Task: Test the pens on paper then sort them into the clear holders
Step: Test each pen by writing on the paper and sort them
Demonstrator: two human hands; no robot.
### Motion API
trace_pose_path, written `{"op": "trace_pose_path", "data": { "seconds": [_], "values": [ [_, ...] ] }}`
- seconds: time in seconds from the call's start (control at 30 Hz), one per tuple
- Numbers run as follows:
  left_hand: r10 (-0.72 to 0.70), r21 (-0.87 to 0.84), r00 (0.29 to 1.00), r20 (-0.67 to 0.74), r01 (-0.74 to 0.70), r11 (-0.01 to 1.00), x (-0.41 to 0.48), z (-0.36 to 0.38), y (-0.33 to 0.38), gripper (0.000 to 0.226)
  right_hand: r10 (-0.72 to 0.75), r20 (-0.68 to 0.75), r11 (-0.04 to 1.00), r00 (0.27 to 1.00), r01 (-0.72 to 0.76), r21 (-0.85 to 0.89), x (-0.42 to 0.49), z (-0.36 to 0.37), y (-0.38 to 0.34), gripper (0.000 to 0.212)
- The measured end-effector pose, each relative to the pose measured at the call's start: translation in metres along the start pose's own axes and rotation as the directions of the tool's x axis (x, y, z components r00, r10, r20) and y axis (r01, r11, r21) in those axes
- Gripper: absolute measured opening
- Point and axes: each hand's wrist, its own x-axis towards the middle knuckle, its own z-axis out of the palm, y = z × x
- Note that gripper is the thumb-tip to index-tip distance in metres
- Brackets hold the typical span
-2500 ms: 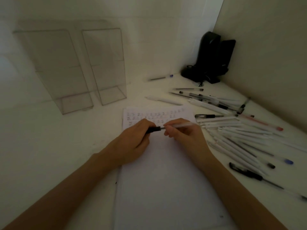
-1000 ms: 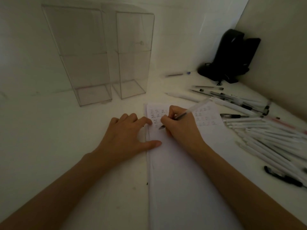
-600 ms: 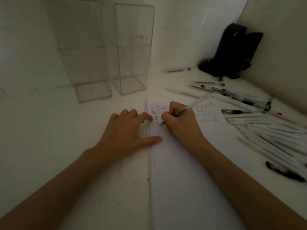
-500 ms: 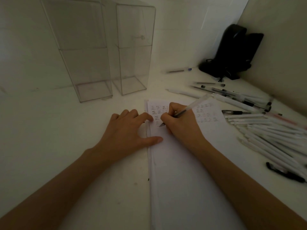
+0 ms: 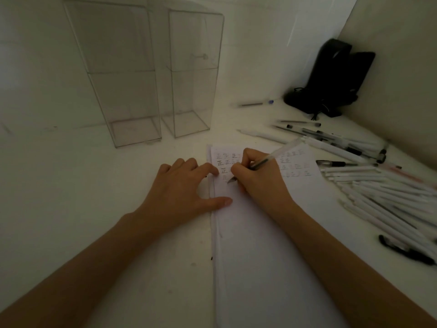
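My right hand grips a clear-barrelled pen with its tip on the white paper, below rows of small written marks near the sheet's top. My left hand lies flat with spread fingers, thumb and fingertip pressing the paper's left edge. Two tall clear holders stand side by side at the back left, with nothing seen inside. A heap of white and clear pens covers the desk to the right of the paper.
A black device with a cable sits in the back right corner against the wall. One pen with a blue end lies alone near it. A black-capped pen lies at the right edge. White walls close in behind and right.
2.5 s ago both hands held the pen over the paper. Since then my left hand has gone flat on the sheet's edge, and my right hand writes with the pen.
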Motion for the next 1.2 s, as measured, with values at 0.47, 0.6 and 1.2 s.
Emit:
{"op": "trace_pose_path", "data": {
  "seconds": [0.47, 0.6, 1.2],
  "values": [
    [0.013, -0.029, 1.000, 0.012, -0.012, 0.999, -0.001, -0.003, 0.001, 0.072, -0.036, -0.033, 0.998, 0.999, 0.034, -0.053, 0.000, 0.001, 0.005, 0.027],
    [-0.005, -0.487, 1.000, -0.030, -0.010, 0.873, -0.003, -0.004, 0.004, 0.027, -0.053, -0.113, 0.991, 0.992, 0.066, 0.114, 0.003, -0.006, 0.006, 0.034],
    [-0.045, -0.559, 0.948, -0.315, -0.147, 0.816, 0.001, -0.016, -0.005, 0.012, -0.050, 0.060, 0.871, 0.997, 0.014, 0.491, 0.002, -0.012, 0.003, 0.033]
  ]
}}
